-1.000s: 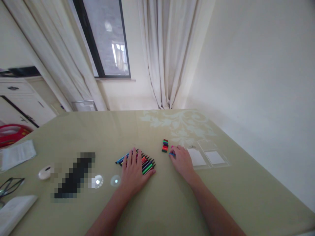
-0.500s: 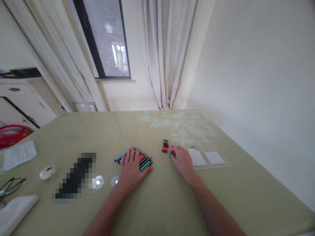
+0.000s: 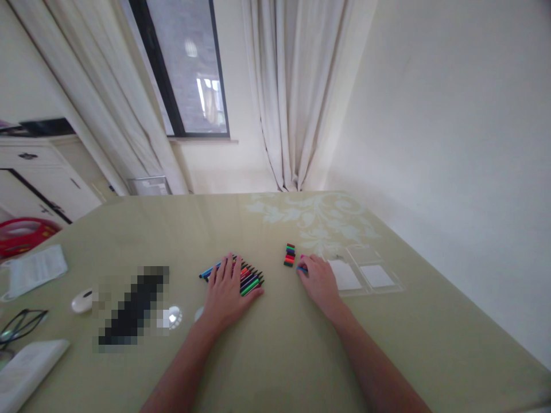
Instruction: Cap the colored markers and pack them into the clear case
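Observation:
A row of coloured marker pens (image 3: pixel 249 279) lies side by side on the olive table (image 3: pixel 275 355). My left hand (image 3: pixel 226 292) rests flat on top of the row with its fingers spread, covering the pens' left part. A short way to the right, several loose pen caps (image 3: pixel 290 255) sit in a small stack. My right hand (image 3: pixel 319 281) lies on the table beside that stack, its fingertips on a blue and pink cap (image 3: pixel 301 267). Whether the fingers pinch that cap I cannot tell.
A clear plastic case (image 3: pixel 364 274) lies open just right of my right hand. At the left sit a white mouse (image 3: pixel 81 301), a blurred dark object (image 3: pixel 129 310), glasses (image 3: pixel 19 324), papers (image 3: pixel 37 269) and a white book (image 3: pixel 28 370). The wall is close on the right.
My left hand has slid a little to the left and away from me, taking the row of pens with it. The right hand has barely moved.

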{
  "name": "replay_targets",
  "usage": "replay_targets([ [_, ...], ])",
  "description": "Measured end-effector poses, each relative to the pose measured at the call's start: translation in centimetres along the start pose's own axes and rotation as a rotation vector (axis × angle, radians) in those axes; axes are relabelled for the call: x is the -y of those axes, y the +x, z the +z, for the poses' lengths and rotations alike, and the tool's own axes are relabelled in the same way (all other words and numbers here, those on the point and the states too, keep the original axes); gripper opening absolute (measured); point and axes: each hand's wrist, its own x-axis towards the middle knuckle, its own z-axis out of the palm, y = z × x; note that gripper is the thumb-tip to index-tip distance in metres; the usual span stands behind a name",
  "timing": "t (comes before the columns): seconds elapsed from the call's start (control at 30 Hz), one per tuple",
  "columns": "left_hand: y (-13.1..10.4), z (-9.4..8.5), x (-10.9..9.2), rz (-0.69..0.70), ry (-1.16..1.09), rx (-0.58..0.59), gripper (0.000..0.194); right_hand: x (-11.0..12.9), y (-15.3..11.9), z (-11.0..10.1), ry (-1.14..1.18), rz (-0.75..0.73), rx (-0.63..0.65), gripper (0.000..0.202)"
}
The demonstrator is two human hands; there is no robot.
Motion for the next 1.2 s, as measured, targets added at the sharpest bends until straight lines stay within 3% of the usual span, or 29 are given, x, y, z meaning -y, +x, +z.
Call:
replay_targets([
  [0.6, 0.9, -0.1, 0.9, -0.011, -0.059, -0.057, 0.097, 0.9, -0.1, -0.3, -0.041, 0.002, 0.017, 0.012],
  [0.8, 1.5, -2.4, 1.8, -0.163, -0.190, -0.203, 0.054, 1.5, -0.4, 0.2, 0.003, -0.074, -0.006, 0.023],
  [0.97, 1.5, -4.3, 3.0, -0.290, -0.163, -0.125, 0.032, 1.7, -0.5, 0.6, -0.001, -0.107, 0.001, 0.029],
  [1.2, 1.1, -4.1, 2.7, -0.207, -0.131, -0.020, 0.028, 1.6, -0.3, 0.9, 0.025, -0.121, 0.000, 0.025],
])
